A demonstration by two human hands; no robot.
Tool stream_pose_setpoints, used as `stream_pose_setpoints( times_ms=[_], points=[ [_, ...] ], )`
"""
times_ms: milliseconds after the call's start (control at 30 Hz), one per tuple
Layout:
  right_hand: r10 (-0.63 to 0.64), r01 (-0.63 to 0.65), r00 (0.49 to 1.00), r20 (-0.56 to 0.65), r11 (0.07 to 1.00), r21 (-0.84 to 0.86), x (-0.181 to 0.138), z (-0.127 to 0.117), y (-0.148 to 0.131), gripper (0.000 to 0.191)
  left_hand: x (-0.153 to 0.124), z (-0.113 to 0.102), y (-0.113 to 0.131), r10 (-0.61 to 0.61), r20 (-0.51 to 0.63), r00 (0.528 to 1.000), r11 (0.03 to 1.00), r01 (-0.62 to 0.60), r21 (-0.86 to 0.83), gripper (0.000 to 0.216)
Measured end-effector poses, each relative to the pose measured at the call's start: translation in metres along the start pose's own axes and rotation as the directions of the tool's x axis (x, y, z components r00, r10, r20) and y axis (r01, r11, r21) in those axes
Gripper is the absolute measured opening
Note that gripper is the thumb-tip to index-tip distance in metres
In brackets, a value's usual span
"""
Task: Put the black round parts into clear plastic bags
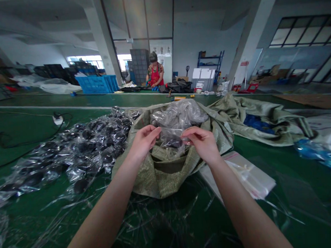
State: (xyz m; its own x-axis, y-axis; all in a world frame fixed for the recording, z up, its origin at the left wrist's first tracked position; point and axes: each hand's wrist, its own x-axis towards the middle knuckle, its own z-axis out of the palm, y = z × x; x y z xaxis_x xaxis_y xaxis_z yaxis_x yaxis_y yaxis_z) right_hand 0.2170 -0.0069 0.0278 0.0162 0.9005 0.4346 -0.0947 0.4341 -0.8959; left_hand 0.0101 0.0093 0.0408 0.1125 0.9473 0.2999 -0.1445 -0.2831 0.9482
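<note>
My left hand (pixel 144 140) and my right hand (pixel 202 141) both pinch the top of a small clear plastic bag (pixel 170 139) with a dark round item inside. They hold it over the open mouth of a large olive woven sack (pixel 163 172) lying on the green table (pixel 286 172). Crumpled clear plastic (pixel 181 113) bulges from the sack just behind the bag. A heap of clear bags with dark round items (pixel 80 148) lies to the left of my left hand.
A stack of flat clear bags (pixel 245 173) lies right of the sack. More olive sacking (pixel 254 114) with blue inside spreads at the right. A power strip and black cable (pixel 57 119) sit far left. A person in a red apron (pixel 154 74) works at a far table near blue crates (pixel 97 84).
</note>
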Motion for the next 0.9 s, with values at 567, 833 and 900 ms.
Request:
stream_pose_setpoints(
  times_ms=[567, 833, 900],
  points=[
    [-0.075, 0.072, 0.996, -0.045, 0.995, -0.071, 0.004, -0.009, 0.007, 0.015, -0.012, 0.003, 0.017, -0.066, 0.110, 0.992, 0.952, 0.029, 0.305, 0.026],
    [-0.041, 0.039, 0.997, -0.071, 0.999, -0.028, 0.005, -0.011, 0.001, 0.016, -0.008, 0.001, 0.008, -0.020, 0.109, 0.994, 0.925, -0.023, 0.379, 0.026],
    [-0.026, 0.024, 0.997, -0.076, 0.999, -0.023, 0.005, -0.011, 0.001, 0.017, -0.007, 0.001, 0.007, -0.006, 0.108, 0.994, 0.917, -0.038, 0.398, 0.027]
  ],
)
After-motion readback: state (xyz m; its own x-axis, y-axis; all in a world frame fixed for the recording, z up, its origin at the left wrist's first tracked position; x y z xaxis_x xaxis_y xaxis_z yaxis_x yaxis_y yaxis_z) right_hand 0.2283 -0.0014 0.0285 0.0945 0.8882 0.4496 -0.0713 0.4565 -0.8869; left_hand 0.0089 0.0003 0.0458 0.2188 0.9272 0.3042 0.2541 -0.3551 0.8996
